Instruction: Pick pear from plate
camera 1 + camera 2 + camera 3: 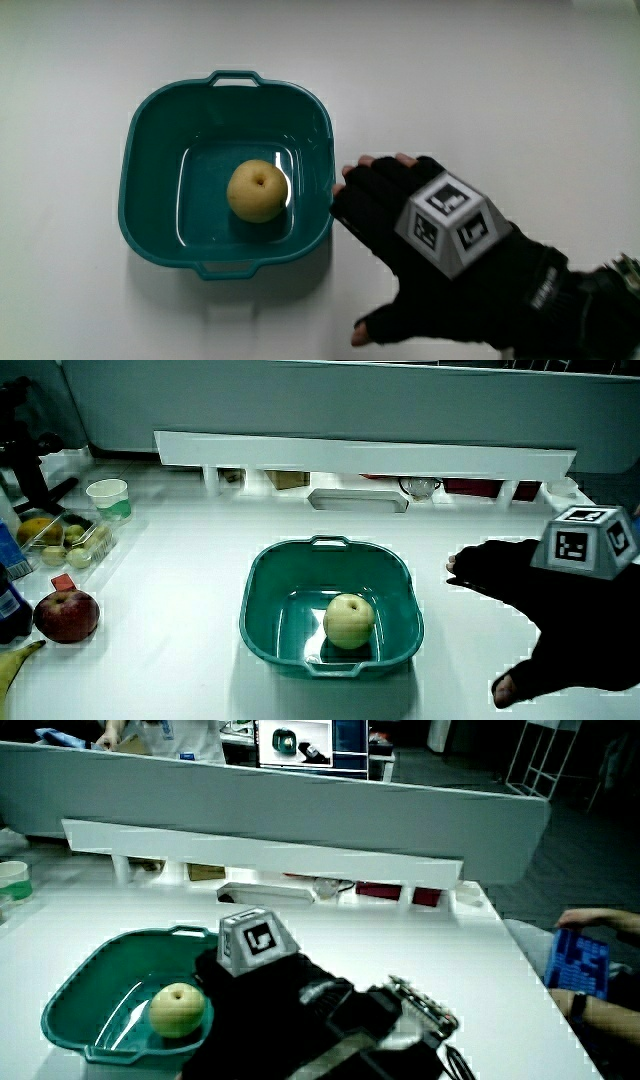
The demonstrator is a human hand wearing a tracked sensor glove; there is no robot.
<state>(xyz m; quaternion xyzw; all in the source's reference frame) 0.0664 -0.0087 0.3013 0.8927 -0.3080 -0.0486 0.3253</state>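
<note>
A yellow pear (pixel 258 190) lies in the middle of a teal plate (pixel 150 135) shaped like a deep square dish with small handles. Both side views show the pear (pixel 348 620) (pixel 177 1009) in the plate (pixel 262 595) (pixel 75 1005). The hand (pixel 425 240), in a black glove with a patterned cube on its back, hovers beside the plate with its fingers spread and its fingertips (pixel 362 165) close to the plate's rim. It holds nothing. In a side view the hand (pixel 540 605) sits level with the plate; in a side view the hand (pixel 270 985) partly covers the plate's rim.
A red apple (pixel 66 614), a banana tip (pixel 15 660), a clear box of fruit (pixel 65 538) and a paper cup (pixel 108 498) sit at the table's edge in a side view. A low white partition (pixel 360 455) with a shelf runs along the table.
</note>
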